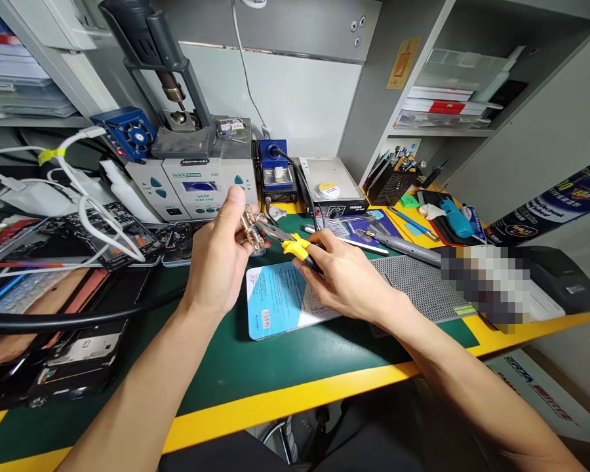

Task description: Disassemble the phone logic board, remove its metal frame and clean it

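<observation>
Held pliers (295, 246) in right hand (347, 276), pointing leftward to steeply tilted metal piece (252, 231) gripped in left hand (217, 254).

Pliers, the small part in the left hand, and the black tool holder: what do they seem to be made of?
Pliers: grey metal nose, by its shine; the smooth yellow and black grips look like plastic or rubber. Part: probably polished metal, as it shows bright glints. Holder: dark mesh with small openings, perhaps painted metal; plastic is possible.
</observation>
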### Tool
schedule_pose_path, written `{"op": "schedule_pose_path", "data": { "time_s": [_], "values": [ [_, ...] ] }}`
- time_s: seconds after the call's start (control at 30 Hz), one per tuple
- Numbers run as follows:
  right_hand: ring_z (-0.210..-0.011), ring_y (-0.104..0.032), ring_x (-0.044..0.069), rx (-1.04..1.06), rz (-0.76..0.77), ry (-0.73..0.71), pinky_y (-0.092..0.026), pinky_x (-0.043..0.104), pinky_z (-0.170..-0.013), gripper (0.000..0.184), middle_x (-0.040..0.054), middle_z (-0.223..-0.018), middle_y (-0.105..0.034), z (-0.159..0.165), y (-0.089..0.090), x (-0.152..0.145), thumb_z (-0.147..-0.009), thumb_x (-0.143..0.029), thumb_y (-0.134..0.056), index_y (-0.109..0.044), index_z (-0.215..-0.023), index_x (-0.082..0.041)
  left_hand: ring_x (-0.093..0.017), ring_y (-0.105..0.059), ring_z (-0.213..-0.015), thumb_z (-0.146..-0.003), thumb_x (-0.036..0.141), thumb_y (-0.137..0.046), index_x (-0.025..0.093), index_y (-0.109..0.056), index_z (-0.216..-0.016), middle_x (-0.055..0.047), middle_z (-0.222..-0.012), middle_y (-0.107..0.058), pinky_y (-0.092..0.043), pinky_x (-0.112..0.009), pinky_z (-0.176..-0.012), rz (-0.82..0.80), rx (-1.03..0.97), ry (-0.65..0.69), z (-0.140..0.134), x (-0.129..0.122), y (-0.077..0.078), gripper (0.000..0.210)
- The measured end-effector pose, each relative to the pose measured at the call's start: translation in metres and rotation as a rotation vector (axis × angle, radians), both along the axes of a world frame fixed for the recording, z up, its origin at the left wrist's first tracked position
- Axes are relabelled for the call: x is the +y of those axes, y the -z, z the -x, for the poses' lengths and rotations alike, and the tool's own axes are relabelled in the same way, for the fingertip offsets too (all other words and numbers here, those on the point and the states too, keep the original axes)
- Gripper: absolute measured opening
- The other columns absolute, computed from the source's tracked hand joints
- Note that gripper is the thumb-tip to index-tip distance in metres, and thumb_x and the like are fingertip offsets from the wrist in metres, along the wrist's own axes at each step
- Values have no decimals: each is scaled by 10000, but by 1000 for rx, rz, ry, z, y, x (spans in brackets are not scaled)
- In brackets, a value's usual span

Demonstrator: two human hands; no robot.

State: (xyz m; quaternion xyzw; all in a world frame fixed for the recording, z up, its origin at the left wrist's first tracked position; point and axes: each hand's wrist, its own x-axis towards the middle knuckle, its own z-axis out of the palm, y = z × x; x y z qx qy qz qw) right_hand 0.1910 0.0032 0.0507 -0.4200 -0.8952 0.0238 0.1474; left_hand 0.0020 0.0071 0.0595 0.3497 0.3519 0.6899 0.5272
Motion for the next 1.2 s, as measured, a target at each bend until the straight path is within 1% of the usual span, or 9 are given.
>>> {"op": "schedule_pose_path", "data": {
  "time_s": [0.23, 0.4, 0.53, 0.67, 0.8, 0.9, 0.97, 1.07, 1.2],
  "values": [
    [-777, -579, 191, 62, 32, -35, -487, 337, -757, 304, 106, -1026, -590, 0, -2, -1, -1073, -349, -449, -658, -1006, -138, -224, -691, -914, -893, 525, -712, 215, -706, -827, -37, -834, -671, -578, -314, -760, 8, 53, -8, 1, 2, 2, 317],
    [-791, -577, 187, 112, 68, -40, -487, 331, -758, 302, 103, -1022, -588, 1, -3, -2, -1077, -342, -448, -657, -1003, -136, -181, -657, -774, -905, 521, -699, 208, -722, -824, -29, -778, -648, -550, -283, -683, 24, 105, -37, 0, 0, -1, 324],
    [-776, -568, 194, 41, 22, 3, -479, 337, -730, 298, 128, -1058, -583, 3, 0, -2, -1063, -332, -459, -673, -1033, -126, -138, -589, -656, -932, 455, -687, 199, -734, -782, -7, -686, -571, -504, -244, -592, 55, 144, -87, 0, -1, -1, 300],
    [-690, -519, 173, 18, -20, 4, -434, 326, -653, 318, 105, -982, -577, 4, 3, -1, -1065, -329, -453, -681, -987, -121, -130, -568, -627, -943, 440, -672, 201, -742, -773, -4, -668, -566, -475, -232, -548, 60, 155, -91, 1, 0, -1, 302],
    [-649, -482, 148, 49, 6, 7, -390, 316, -628, 315, 82, -939, -582, 4, 3, 0, -1066, -312, -469, -670, -915, -123, -146, -622, -714, -896, 456, -724, 198, -740, -792, -14, -736, -636, -501, -225, -593, 70, 112, -84, 0, -1, -3, 278],
    [-650, -469, 143, 91, 50, -7, -373, 312, -631, 320, 60, -890, -570, 4, 3, -1, -1074, -312, -462, -645, -886, -129, -191, -660, -820, -906, 408, -698, 220, -737, -795, -38, -831, -692, -564, -281, -722, 52, 46, -34, 0, -2, -5, 222],
    [-666, -474, 146, 124, 61, -25, -371, 311, -642, 336, 46, -854, -555, 4, 2, -1, -1082, -327, -450, -627, -868, -137, -205, -666, -830, -911, 358, -670, 241, -727, -755, -44, -854, -708, -582, -314, -769, 52, -6, -21, 0, -2, -6, 203],
    [-676, -474, 142, 165, 80, -51, -365, 305, -654, 350, 28, -816, -533, 3, 2, -2, -1085, -333, -451, -604, -831, -147, -215, -669, -806, -903, 310, -640, 255, -716, -707, -50, -834, -714, -591, -326, -751, 70, -34, -25, 1, -3, -8, 218],
    [-628, -425, 124, 170, 106, -41, -328, 305, -620, 354, 15, -810, -516, 3, 0, -5, -1078, -336, -470, -593, -803, -152, -227, -679, -825, -881, 319, -608, 226, -762, -749, -72, -860, -728, -591, -326, -745, 91, 11, -43, 1, -3, -7, 224]
  ]
}}
